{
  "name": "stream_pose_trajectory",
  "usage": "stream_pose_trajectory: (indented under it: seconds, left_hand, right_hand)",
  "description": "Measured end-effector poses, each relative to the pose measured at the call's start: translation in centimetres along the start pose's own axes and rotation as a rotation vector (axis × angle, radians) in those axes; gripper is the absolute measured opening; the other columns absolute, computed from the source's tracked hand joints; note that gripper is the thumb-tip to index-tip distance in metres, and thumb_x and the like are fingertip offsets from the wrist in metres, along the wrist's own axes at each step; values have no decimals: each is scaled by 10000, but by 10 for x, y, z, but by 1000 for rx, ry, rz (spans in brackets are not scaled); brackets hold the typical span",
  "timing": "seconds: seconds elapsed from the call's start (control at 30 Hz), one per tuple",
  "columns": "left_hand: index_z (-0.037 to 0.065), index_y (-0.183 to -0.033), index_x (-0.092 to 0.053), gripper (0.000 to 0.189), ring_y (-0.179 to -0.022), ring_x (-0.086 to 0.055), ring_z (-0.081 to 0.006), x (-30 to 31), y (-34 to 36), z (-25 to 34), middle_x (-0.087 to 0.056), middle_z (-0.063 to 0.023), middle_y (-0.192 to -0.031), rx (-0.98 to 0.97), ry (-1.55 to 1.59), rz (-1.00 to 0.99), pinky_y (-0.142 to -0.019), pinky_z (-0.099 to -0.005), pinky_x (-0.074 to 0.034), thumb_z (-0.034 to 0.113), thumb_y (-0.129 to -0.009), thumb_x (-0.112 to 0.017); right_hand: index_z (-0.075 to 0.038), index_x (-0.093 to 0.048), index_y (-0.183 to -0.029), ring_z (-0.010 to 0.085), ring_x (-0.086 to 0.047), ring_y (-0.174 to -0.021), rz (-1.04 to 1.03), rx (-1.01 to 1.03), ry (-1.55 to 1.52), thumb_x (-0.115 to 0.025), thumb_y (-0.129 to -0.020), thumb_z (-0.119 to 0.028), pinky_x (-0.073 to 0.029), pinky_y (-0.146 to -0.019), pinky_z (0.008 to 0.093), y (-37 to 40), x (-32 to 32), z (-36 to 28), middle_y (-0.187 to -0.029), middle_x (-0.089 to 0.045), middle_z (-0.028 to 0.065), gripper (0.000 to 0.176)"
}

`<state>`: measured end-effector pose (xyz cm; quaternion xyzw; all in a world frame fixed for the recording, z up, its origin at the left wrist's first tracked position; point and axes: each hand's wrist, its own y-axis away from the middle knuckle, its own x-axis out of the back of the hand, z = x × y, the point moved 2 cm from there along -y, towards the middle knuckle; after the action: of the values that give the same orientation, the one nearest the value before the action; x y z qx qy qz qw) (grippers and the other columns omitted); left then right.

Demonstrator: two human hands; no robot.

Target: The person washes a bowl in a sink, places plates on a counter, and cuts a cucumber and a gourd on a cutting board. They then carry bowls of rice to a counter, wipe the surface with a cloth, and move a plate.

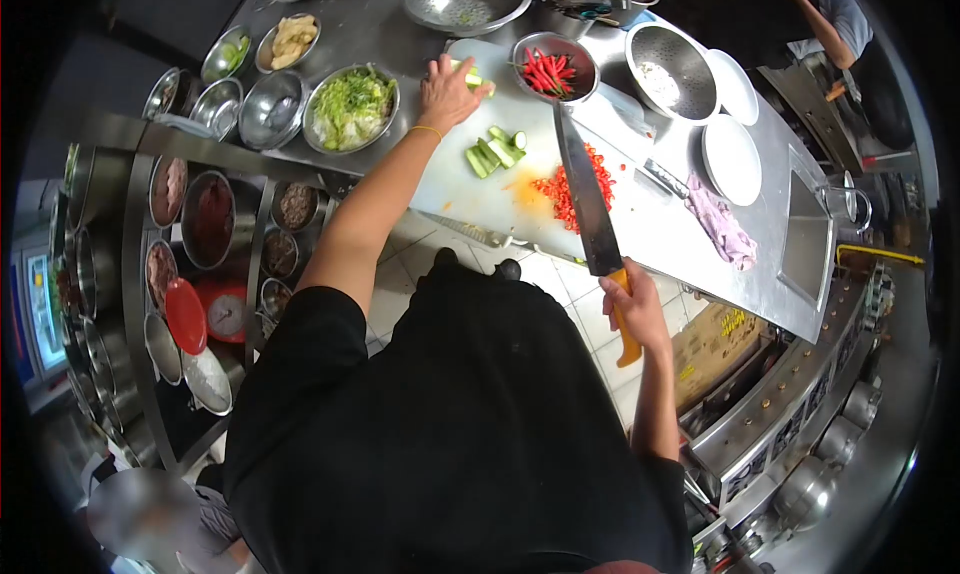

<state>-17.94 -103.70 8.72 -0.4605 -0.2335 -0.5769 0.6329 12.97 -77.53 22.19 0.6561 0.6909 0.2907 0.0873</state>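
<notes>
The left hand (450, 94) reaches out over the far left part of the white cutting board (440, 182), palm down and partly open, its fingers bent over a cut cucumber piece (478, 81). Whether the fingers close around this piece or only press on it, I cannot tell. The right hand (637, 304), nearer the body and beyond the counter's near edge, is closed around the yellow handle of a large kitchen knife (590, 194). The long blade points away from that hand, over the board, its tip near the rim of a steel bowl of whole red chillies (547, 71).

Between the left hand and the blade, more cut cucumber pieces (495, 153) lie in a small group on the board. Closer to the blade, chopped red chilli (575, 189) lies on both sides of it, beside an orange stain.

Left of the left hand stands a steel bowl of shredded greens (352, 111), with a bowl of pale yellow pieces (290, 43) farther out. Beyond the left hand is a steel colander (467, 4). Farther out from the right hand, on the right, lie a crumpled purple cloth (722, 224) and a white plate (732, 160), with a second colander (690, 79) beyond them.
</notes>
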Motion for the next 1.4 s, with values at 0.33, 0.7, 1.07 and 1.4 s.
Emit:
stream_pose_trajectory:
  seconds: [0.33, 0.7, 1.07, 1.4]
  left_hand:
    - [128, -1003, -612, 341, -982, -496, -324, -20, -4, 21, -499, -111, -1077, -314, -205, -75, -737, -449, -496, 344, -741, -642]
    - [106, -966, -634, 285, -871, -579, -373, -7, -7, -2, -512, -133, -1039, -334, -171, -124, -697, -451, -528, 290, -749, -606]
    - [89, -929, -625, 251, -885, -569, -371, 21, 12, -20, -512, -133, -1049, -187, -135, -174, -745, -462, -505, 221, -716, -627]
    - [71, -740, -585, 130, -839, -574, -379, 35, 38, -20, -540, -168, -922, 37, 282, -32, -739, -442, -481, 136, -657, -661]
  right_hand:
    - [-8, -470, -852, 79, -474, -386, 70, -87, -10, -580, -888, -135, -358, -358, 237, 15, -17, 19, -552, -519, 57, 172]
    - [-39, -429, -907, 424, -601, -669, 348, 121, 746, -615, -814, -170, -471, -602, 516, -51, -83, 25, -671, -606, 235, 246]
    - [-73, -460, -1223, 399, -574, -716, 532, 236, 826, -552, -789, -116, -463, -631, 486, -130, -126, -11, -930, -502, 230, 445]
    - [-61, -450, -1263, 412, -402, -1142, 492, 729, 847, -676, -737, -258, -354, -943, 488, -168, -158, -45, -1261, -395, 255, 605]
